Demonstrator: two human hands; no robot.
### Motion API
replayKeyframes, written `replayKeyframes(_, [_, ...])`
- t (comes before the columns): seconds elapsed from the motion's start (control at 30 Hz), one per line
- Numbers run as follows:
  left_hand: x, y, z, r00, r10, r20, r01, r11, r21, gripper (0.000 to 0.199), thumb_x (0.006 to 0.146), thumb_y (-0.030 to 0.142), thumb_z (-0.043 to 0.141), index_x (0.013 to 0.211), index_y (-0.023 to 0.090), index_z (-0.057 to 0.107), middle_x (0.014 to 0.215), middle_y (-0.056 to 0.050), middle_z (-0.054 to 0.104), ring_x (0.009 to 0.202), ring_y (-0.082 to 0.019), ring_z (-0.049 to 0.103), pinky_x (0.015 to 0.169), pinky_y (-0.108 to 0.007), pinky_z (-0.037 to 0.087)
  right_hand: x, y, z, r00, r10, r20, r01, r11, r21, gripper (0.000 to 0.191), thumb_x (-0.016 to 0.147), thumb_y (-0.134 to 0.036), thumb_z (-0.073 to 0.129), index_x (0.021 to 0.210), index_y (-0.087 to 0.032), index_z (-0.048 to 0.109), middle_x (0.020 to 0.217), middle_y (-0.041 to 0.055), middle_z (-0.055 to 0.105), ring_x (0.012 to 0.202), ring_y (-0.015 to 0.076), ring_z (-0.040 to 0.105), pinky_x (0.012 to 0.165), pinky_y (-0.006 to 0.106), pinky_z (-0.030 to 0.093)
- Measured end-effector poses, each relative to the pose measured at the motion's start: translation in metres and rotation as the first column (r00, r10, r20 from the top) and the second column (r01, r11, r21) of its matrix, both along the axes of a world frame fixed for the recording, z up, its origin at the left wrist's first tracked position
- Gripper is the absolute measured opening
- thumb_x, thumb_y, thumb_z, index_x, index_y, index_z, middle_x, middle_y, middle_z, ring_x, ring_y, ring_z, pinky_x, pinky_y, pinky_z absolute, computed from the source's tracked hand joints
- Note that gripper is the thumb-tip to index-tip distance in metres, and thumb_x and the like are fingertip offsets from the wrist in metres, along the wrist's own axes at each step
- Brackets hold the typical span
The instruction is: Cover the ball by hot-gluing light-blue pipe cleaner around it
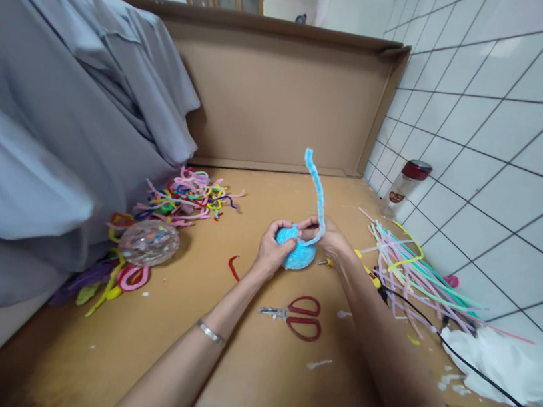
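Note:
A round, light-blue coil of fuzzy pipe cleaner (300, 256) is held just above the table. My left hand (272, 252) grips its left side, thumb across the front. At its upper right, the fingers of my right hand (328, 236) pinch the blue strand where it meets the coil; the fingertips are partly hidden. From there the loose end of the strand (319, 187) curves upward. Red-handled scissors (303, 317) lie below my hands, blades pointing left. Left of the coil is a short red pipe cleaner piece (233, 267). A yellow glue gun (373, 277) sits partly behind my right forearm.
Tangled colourful pipe cleaners (192, 196) and a clear round container (149, 242) lie at left beside grey cloth (88, 103). Straight pipe cleaners (408, 270), a red-lidded bottle (402, 191), a black cable (480, 374) and white plastic (496, 363) are at right. Cardboard (286, 98) stands behind.

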State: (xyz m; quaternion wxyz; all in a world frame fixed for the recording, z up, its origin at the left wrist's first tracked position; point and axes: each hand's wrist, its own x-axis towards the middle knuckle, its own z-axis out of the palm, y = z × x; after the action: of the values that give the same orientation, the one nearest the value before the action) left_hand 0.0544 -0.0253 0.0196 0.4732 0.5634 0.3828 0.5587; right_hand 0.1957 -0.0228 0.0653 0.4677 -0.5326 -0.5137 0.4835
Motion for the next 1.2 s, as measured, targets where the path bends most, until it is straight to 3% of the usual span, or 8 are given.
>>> replayKeyframes(0.6, [0.0016, -0.0001, 0.0019, 1.0, 0.003, 0.025, -0.003, 1.0, -0.004, 0.031, 0.06, 0.017, 0.062, 0.09, 0.019, 0.055, 0.1, -0.005, 0.063, 0.094, -0.018, 0.058, 0.085, -0.028, 0.046, 0.0018, 0.0, 0.003, 0.999, 0.016, -0.048, -0.017, 0.999, -0.027, 0.025, 0.037, -0.02, 0.079, 0.055, -0.017, 0.062, 0.053, -0.001, 0.062, 0.05, 0.0101, 0.054, 0.05, 0.022, 0.044])
replayKeyframes(1.2, [0.0012, -0.001, 0.0011, 1.0, -0.001, 0.028, 0.001, 1.0, -0.014, 0.032, 0.061, 0.017, 0.063, 0.092, 0.018, 0.054, 0.1, -0.005, 0.062, 0.092, -0.018, 0.058, 0.084, -0.027, 0.046, 0.0021, -0.0006, 0.0023, 0.995, 0.008, -0.096, -0.013, 0.998, -0.055, 0.023, 0.04, -0.019, 0.077, 0.059, -0.016, 0.064, 0.052, -0.0015, 0.061, 0.049, 0.01, 0.052, 0.051, 0.023, 0.043])
